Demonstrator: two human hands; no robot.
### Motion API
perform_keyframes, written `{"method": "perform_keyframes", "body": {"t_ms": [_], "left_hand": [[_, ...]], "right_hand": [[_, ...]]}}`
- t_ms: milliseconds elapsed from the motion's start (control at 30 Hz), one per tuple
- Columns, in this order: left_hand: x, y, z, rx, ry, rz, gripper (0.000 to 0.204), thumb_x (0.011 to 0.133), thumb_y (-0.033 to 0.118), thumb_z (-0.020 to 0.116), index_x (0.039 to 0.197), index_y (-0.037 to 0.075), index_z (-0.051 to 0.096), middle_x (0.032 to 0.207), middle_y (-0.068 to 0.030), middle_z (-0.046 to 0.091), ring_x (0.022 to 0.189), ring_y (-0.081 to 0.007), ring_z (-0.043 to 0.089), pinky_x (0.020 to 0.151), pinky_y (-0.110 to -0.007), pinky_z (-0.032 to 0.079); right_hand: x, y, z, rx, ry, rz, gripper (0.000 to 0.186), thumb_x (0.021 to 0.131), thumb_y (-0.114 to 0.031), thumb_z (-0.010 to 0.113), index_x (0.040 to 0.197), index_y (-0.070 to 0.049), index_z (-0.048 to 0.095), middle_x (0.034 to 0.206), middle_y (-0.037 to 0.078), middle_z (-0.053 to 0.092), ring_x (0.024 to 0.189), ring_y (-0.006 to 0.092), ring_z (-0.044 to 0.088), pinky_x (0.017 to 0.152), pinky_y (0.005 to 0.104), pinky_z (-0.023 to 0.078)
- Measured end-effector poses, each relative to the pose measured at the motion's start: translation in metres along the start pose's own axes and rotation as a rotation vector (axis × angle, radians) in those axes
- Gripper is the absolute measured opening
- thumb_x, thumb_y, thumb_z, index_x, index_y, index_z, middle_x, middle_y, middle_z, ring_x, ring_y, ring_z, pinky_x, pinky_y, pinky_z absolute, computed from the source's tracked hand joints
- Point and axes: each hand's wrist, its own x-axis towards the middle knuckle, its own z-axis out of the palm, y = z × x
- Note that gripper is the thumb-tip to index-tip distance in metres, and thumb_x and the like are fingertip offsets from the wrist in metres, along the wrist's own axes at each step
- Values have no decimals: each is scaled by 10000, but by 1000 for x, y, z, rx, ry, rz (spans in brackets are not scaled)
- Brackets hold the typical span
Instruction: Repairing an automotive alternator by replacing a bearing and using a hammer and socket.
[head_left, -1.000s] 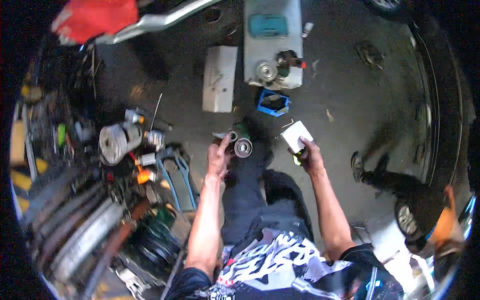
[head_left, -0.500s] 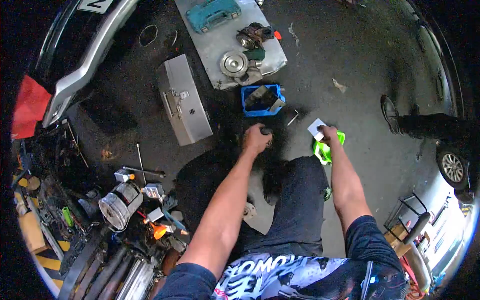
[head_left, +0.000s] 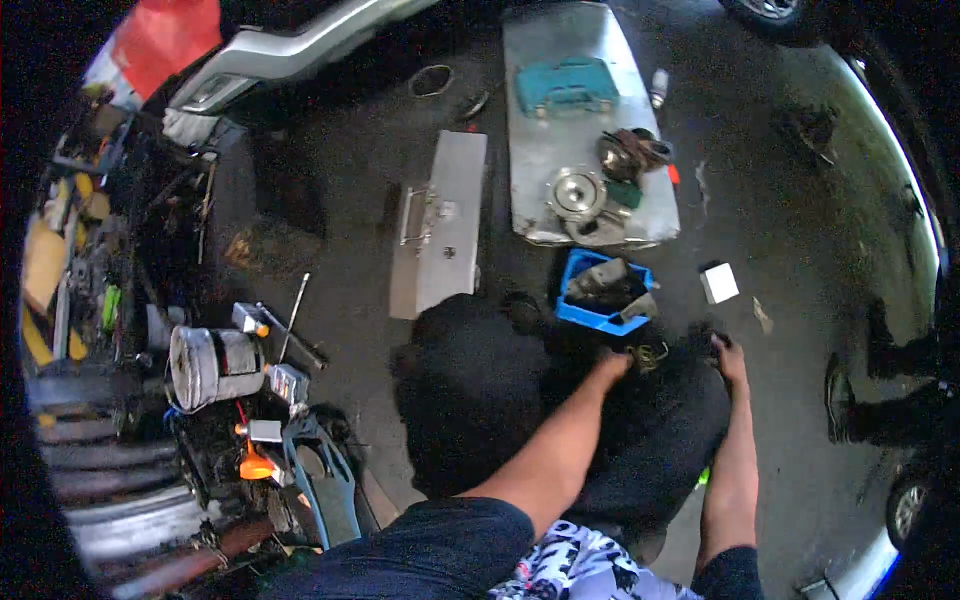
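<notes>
My left hand (head_left: 616, 366) is closed round a small round metal part (head_left: 648, 355) with a yellowish sheen; blur hides its exact kind. It is held over my dark-trousered right knee, just below a blue plastic crate (head_left: 598, 322) with grey metal parts (head_left: 600, 284) in it. My right hand (head_left: 731, 358) is right of that knee with its fingers bent, too dark and smeared to show whether they hold anything. A white box (head_left: 718, 283) lies on the floor beyond my right hand. Of a bright green thing (head_left: 704, 476), only a sliver shows beside my right forearm.
Ahead, a metal sheet (head_left: 545, 190) bears a teal case (head_left: 568, 86), a round metal disc (head_left: 578, 194) and other parts. A grey metal toolbox (head_left: 455, 215) stands left of the crate. A white bucket (head_left: 212, 368) and bottles are at left. Another person's shoe (head_left: 838, 400) is at right.
My right hand has let go of the white box, which now lies on the floor. My left hand has come nearer my right knee. The whole view has swung, shifting the floor things rightward and down.
</notes>
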Motion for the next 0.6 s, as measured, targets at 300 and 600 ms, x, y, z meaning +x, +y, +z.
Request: {"method": "perform_keyframes", "body": {"t_ms": [300, 600], "left_hand": [[-39, 93, 49, 653, -46, -16, 301, 870, 179, 469, 1070, 11, 619, 1102, -245, 609, 1021, -384, 598, 882, -463, 476], [-72, 256, -85, 712, -269, 160, 348, 848, 304, 564, 862, -30, 662, 835, -201, 670, 767, -312, 663, 717, -429, 521]], "right_hand": [[-129, 120, -13, 657, -205, 201, 482, 937, -324, 472, 1288, 8, 481, 1307, 186, 499, 1180, 286, 468, 989, 390, 351], [-157, 132, 12, -598, 161, 216, 455, 932, -393, 419, 1318, -156, 474, 1358, 186, 415, 1225, 412, 402, 972, 581, 345]]}}
